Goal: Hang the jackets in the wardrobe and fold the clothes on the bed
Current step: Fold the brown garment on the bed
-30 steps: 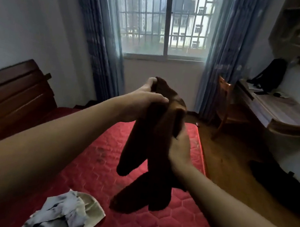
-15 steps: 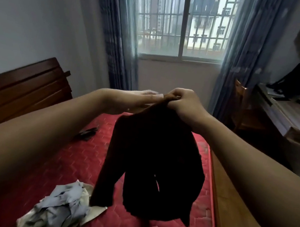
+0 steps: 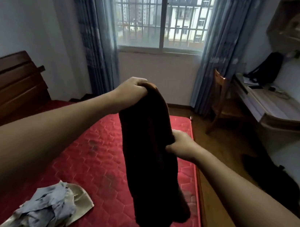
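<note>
Folding seems begun: a brown garment [image 3: 148, 160] is held above the bed [image 3: 90, 153] — top clutched in the curled left hand [image 3: 132, 89], right edge pinched by the right hand [image 3: 181, 146]. Flattening is needed next.

Daylight is filling a small bedroom.
A barred window [image 3: 165, 16] is glowing at 12 o'clock between blue curtains [image 3: 222, 46]; a wooden chair [image 3: 218, 101] is standing by the surface [image 3: 279, 109] at 2 o'clock; a dark headboard [image 3: 10, 79] is showing at 9 o'clock.
</note>
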Tool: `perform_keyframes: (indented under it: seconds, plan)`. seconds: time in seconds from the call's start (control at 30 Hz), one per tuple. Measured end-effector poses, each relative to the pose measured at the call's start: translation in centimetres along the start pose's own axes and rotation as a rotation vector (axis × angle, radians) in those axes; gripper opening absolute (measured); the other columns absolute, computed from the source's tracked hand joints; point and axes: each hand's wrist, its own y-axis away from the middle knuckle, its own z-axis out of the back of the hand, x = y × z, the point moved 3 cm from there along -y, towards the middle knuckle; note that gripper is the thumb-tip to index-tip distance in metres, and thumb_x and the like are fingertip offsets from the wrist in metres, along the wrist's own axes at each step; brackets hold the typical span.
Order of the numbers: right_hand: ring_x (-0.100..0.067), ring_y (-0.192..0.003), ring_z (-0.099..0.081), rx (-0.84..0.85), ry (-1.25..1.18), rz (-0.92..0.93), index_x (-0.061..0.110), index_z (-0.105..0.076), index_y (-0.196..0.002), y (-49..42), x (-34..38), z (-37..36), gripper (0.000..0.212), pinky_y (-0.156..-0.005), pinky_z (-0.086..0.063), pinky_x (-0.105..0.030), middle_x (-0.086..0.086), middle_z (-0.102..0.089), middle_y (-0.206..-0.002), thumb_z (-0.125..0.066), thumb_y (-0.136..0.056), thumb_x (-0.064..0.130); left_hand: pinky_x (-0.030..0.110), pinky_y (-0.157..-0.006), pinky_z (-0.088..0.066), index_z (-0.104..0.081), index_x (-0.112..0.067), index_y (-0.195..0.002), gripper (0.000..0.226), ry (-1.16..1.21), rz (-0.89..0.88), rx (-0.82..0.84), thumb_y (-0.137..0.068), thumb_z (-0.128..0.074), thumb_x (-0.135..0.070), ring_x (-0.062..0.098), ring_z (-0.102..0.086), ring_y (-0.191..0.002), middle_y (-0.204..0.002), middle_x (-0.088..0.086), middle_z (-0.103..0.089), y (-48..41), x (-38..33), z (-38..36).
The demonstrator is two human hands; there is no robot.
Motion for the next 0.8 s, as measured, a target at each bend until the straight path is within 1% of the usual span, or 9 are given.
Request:
perform_keyframes:
  seconds: [0.07, 0.13, 0.23, 0.33, 0.43, 0.5, 0.63, 0.73, 0.8]
  plan:
    - [0.002, -0.063, -0.055, -0.058, -0.101, -0.047, 0.024, -0.060, -0.075, 0.2, -1.6, -0.9, 0.027, -0.065, -0.048, -0.027, 0.010, -0.063, -0.074, -0.059, -0.082, -0.002, 0.030, -0.059, -0.048, -0.068, -0.006, -0.096, 0.026, -0.030, -0.012, 0.020, -0.079, -0.051, -0.013, 0.016, -0.060, -0.064, -0.076, 0.010, -0.063, -0.4, -0.5, 0.9]
    - [0.007, -0.057, -0.053, -0.184, -0.286, -0.056, 0.019, -0.063, -0.086, -0.1, -1.4, -0.5, 0.026, -0.058, -0.044, -0.018, 0.007, -0.063, -0.076, -0.052, -0.087, -0.004, 0.028, -0.054, -0.044, -0.065, -0.006, -0.099, 0.018, -0.104, -0.032, 0.075, -0.088, -0.057, -0.017, 0.014, -0.056, -0.060, -0.075, 0.006, -0.059, -0.4, -0.6, 1.7]
    - [-0.002, -0.069, -0.055, -0.338, -0.412, -0.036, 0.011, -0.061, -0.097, -1.3, 0.8, 1.3, 0.016, -0.058, -0.043, -0.018, 0.004, -0.062, -0.082, -0.047, -0.094, 0.004, 0.021, -0.059, -0.046, -0.064, -0.019, -0.088, 0.009, -0.264, -0.071, 0.122, -0.090, -0.070, -0.025, 0.007, -0.058, -0.063, -0.072, -0.006, -0.060, 0.3, 0.8, 3.0]
    - [-0.007, -0.075, -0.055, -0.391, -0.391, 0.030, 0.016, -0.059, -0.094, -2.7, 4.1, 2.5, 0.016, -0.062, -0.043, -0.019, 0.003, -0.062, -0.086, -0.045, -0.096, 0.006, 0.028, -0.063, -0.048, -0.062, -0.019, -0.086, 0.014, -0.347, -0.058, 0.129, -0.090, -0.072, -0.028, 0.007, -0.056, -0.062, -0.070, -0.004, -0.062, 0.9, 3.5, 4.8]
    - [-0.013, -0.082, -0.058, -0.381, -0.260, 0.099, 0.015, -0.061, -0.096, -4.2, 8.0, 2.2, 0.014, -0.075, -0.046, -0.030, 0.001, -0.064, -0.089, -0.047, -0.095, 0.012, 0.029, -0.068, -0.052, -0.066, -0.020, -0.100, 0.007, -0.394, 0.013, 0.166, -0.093, -0.067, -0.021, 0.009, -0.060, -0.067, -0.084, 0.001, -0.070, 1.8, 6.6, 5.3]
    - [-0.019, -0.082, -0.061, -0.327, -0.196, 0.142, 0.013, -0.061, -0.094, -5.2, 10.4, 0.9, 0.012, -0.075, -0.047, -0.034, -0.002, -0.066, -0.087, -0.050, -0.094, 0.014, 0.028, -0.065, -0.051, -0.066, -0.023, -0.100, 0.010, -0.411, 0.044, 0.186, -0.094, -0.064, -0.016, 0.011, -0.059, -0.068, -0.083, -0.001, -0.067, 2.6, 9.1, 4.1]
    - [-0.019, -0.079, -0.061, -0.277, -0.152, 0.151, 0.017, -0.060, -0.090, -6.4, 12.5, -1.2, 0.010, -0.067, -0.044, -0.030, -0.002, -0.066, -0.084, -0.051, -0.092, 0.015, 0.028, -0.064, -0.041, -0.056, -0.018, -0.088, 0.019, -0.276, 0.130, 0.129, -0.092, -0.048, -0.002, 0.013, -0.051, -0.072, -0.080, -0.002, -0.059, 3.5, 12.9, 3.0]
    - [-0.013, -0.072, -0.058, -0.262, -0.118, 0.123, 0.021, -0.059, -0.086, -7.1, 12.4, -1.5, 0.010, -0.062, -0.039, -0.025, 0.001, -0.065, -0.081, -0.053, -0.092, 0.016, 0.037, -0.071, -0.046, -0.050, -0.012, -0.079, 0.016, -0.268, 0.056, 0.050, -0.086, -0.046, 0.002, 0.019, -0.054, -0.074, -0.080, 0.003, -0.059, 3.6, 14.1, 3.9]
    - [-0.006, -0.066, -0.052, -0.266, -0.103, 0.098, 0.022, -0.058, -0.086, -7.4, 11.9, -1.6, 0.010, -0.059, -0.035, -0.022, 0.005, -0.061, -0.076, -0.053, -0.092, 0.015, 0.037, -0.067, -0.045, -0.050, -0.008, -0.080, 0.013, -0.273, 0.008, -0.024, -0.081, -0.046, 0.004, 0.019, -0.055, -0.070, -0.075, 0.003, -0.059, 3.5, 14.8, 5.0]
